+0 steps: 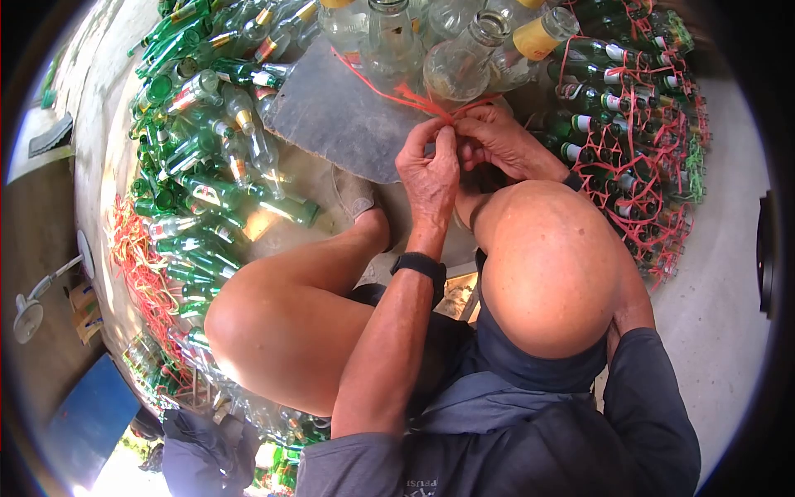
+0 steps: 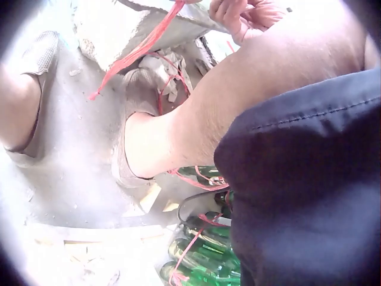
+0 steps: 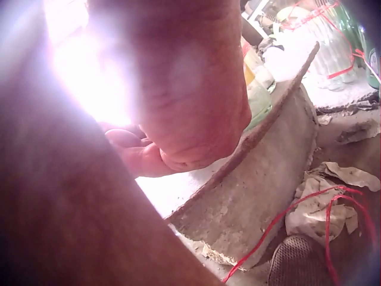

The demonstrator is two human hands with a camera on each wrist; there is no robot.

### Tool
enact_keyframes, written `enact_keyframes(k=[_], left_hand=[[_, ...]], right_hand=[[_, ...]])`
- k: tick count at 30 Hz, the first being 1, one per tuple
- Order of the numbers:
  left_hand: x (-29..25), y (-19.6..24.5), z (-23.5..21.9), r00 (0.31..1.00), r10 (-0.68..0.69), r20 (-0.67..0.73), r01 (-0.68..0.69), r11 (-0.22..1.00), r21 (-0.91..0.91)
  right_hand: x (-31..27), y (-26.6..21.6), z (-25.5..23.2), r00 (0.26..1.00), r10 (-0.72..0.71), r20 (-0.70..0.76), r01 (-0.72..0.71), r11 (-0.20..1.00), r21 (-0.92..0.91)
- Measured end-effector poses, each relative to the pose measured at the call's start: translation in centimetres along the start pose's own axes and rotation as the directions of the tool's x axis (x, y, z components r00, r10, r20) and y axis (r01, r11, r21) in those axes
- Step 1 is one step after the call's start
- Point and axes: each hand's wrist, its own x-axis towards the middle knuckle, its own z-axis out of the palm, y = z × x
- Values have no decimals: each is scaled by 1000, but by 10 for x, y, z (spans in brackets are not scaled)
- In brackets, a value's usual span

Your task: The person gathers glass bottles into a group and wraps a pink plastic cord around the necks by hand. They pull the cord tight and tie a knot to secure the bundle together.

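My left hand (image 1: 431, 166) pinches a red plastic string (image 1: 418, 101) between thumb and forefinger. Close against it, my right hand (image 1: 505, 139) pinches the same string with curled fingers. The string runs around the near side of a cluster of clear glass bottles (image 1: 464, 62), which stand upright on a dark flat slab (image 1: 339, 116). A loose red end of the string (image 2: 140, 50) hangs down in the left wrist view. In the right wrist view the back of my right hand (image 3: 196, 101) fills the upper middle and hides its fingertips.
Many loose green and clear bottles (image 1: 195, 153) lie piled at the left, beside a heap of red string (image 1: 137, 248). Stacked dark bottles (image 1: 613, 116) bound with red string stand at the right. My bare knees (image 1: 546, 265) flank the hands. Crumpled paper (image 3: 321, 208) lies below the slab.
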Motion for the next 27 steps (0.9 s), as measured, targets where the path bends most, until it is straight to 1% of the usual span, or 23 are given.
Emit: enact_keyframes(k=[2, 3, 5, 6, 7, 8, 9, 11, 12, 14, 15, 17, 20, 24, 26, 27], left_hand=[[3, -5, -4, 999, 14, 35, -17, 995, 97], [6, -7, -6, 999, 13, 35, -16, 995, 98], [11, -5, -7, 993, 101, 63, -107, 990, 94], [12, 0, -9, 993, 100, 63, -106, 990, 94], [13, 5, -12, 995, -63, 73, 62, 998, 26], [13, 12, -12, 970, -224, 94, 228, 973, -40], [14, 13, -12, 970, -225, 94, 229, 973, -39], [17, 13, -11, 942, -325, 84, 335, 928, -163], [18, 14, -11, 942, -326, 84, 336, 928, -162], [21, 15, -11, 915, -398, 59, 403, 906, -132], [22, 18, -11, 915, -399, 59, 404, 905, -132], [23, 25, -9, 891, -451, 59, 454, 888, -75], [25, 24, -10, 905, -421, 60, 424, 903, -68], [26, 21, -12, 905, -420, 66, 423, 905, -36], [28, 15, -15, 918, -379, 118, 372, 925, 71], [28, 14, -14, 918, -379, 119, 373, 925, 72]], right_hand=[[0, 1, -1, 1000, -1, -6, 1, 1000, -2], [0, 1, -2, 1000, 0, -4, 0, 1000, 2], [1, 1, -2, 1000, 1, -1, -1, 1000, 6], [1, 1, -2, 1000, 2, -11, -2, 1000, 0], [1, 2, -2, 1000, 3, -20, -3, 1000, -5], [1, 2, -2, 1000, 4, -21, -4, 1000, -4], [1, 3, -3, 1000, -8, -22, 7, 1000, -18], [2, 5, -4, 1000, -17, -23, 16, 999, -32], [1, 4, -3, 999, -18, -31, 17, 999, -42], [-1, 2, -1, 999, -18, -39, 16, 999, -52], [-2, 1, 1, 999, -24, -49, 21, 998, -53], [-3, -1, 3, 998, -29, -60, 26, 998, -54], [-5, -2, 5, 996, -33, -81, 26, 996, -86], [-8, -4, 9, 992, -24, -123, 12, 995, -100], [-9, -4, 9, 989, -26, -142, 12, 995, -101], [-10, -5, 9, 987, -43, -153, 25, 992, -120]])
